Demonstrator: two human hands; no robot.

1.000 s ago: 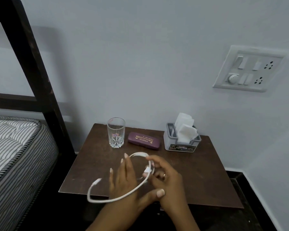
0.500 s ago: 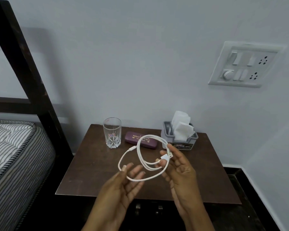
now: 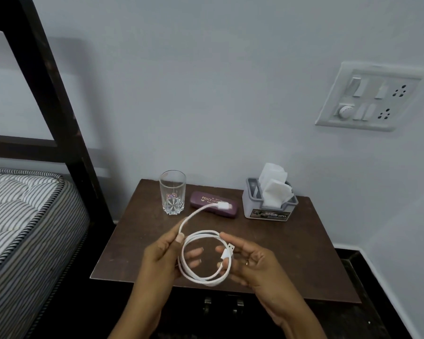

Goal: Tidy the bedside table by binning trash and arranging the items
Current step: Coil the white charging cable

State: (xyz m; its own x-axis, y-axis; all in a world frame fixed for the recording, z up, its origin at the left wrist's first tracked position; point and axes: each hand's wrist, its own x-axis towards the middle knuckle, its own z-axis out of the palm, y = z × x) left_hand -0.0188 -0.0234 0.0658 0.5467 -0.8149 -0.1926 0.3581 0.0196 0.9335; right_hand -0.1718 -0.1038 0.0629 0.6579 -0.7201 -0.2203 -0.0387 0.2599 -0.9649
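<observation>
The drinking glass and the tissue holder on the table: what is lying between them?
In the head view, a purple spectacle case lies between the glass and the tissue holder.

Matt dark wood table (image 3: 304,241), clear cut glass (image 3: 172,192), smooth white cable (image 3: 201,277)

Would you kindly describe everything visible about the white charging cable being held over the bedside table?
The thin white charging cable looks rubbery and is wound into a loose round coil held above the dark wooden table. The right hand pinches the end with the metal USB plug; the left hand grips the strand whose other white plug points toward the glass.
</observation>
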